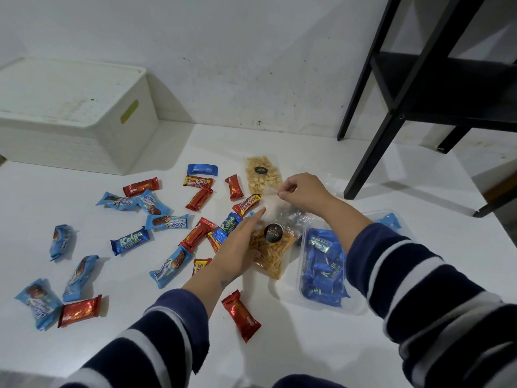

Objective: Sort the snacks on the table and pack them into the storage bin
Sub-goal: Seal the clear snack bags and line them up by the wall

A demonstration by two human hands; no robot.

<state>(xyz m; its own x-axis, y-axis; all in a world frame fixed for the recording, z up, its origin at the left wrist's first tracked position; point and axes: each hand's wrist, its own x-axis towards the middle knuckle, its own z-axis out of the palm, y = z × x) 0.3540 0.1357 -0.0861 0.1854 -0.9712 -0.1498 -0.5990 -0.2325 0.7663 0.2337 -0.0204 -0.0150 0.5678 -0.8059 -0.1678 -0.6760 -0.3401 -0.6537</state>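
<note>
A: Item: bag of sticks [270, 254], centre of table [307, 345]. Right hand [303, 193] pinches its top; left hand [242, 245], fingers straight, rests on it.

B: We lift it level, supporting underneath, towards the far-left bin [70, 119].

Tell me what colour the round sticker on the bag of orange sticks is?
Black with pale lettering, on the round sticker; the head view shows it.
</note>
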